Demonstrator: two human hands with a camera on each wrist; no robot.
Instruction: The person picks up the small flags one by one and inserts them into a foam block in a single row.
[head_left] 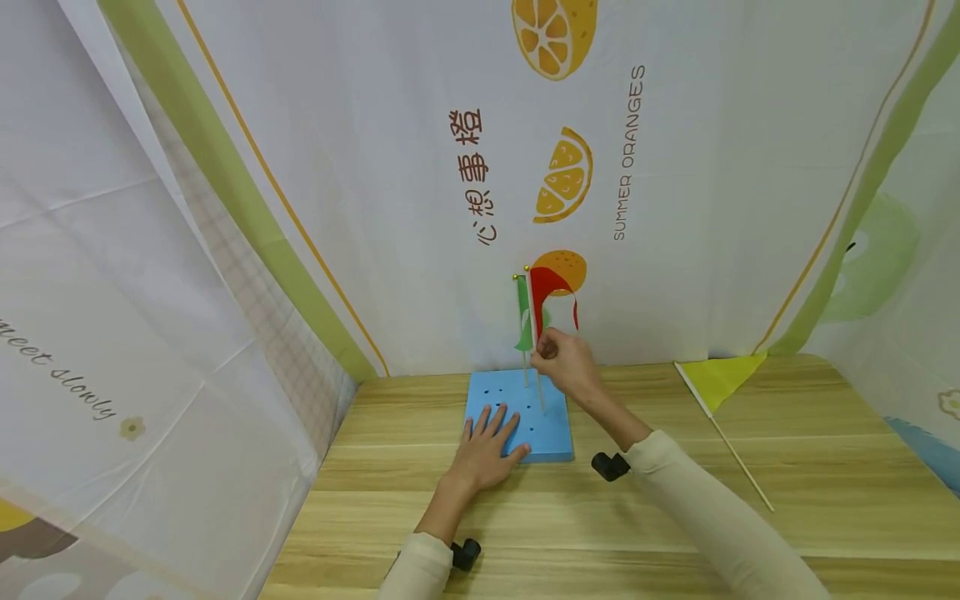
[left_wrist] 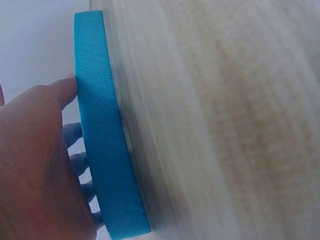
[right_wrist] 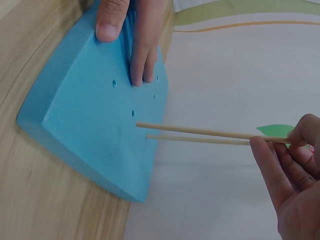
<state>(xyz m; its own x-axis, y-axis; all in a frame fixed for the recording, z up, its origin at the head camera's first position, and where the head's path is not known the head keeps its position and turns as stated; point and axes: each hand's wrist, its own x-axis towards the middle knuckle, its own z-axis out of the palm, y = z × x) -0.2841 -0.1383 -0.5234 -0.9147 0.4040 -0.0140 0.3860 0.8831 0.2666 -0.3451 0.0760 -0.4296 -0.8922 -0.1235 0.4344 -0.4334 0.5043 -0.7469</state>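
Observation:
A blue foam block (head_left: 553,442) with small holes lies flat on the wooden table. My left hand (head_left: 483,454) rests on its near left part, fingers straight and spread; the left wrist view shows the thumb at the block's edge (left_wrist: 102,125). With thumb and fingers, my right hand (head_left: 572,367) pinches the stick of a red-and-white flag (head_left: 543,292) over the block's right side. That stick's lower tip (right_wrist: 142,125) is close to the surface; whether it touches, I cannot tell. Just behind, a green flag (head_left: 522,312) stands upright in the block.
On the table to the right lies a yellow triangular flag (head_left: 720,379) with its wooden stick (head_left: 738,461). A white curtain (head_left: 390,208) printed with oranges hangs right behind the table's far edge. More white cloth (head_left: 187,350) hangs along the left side.

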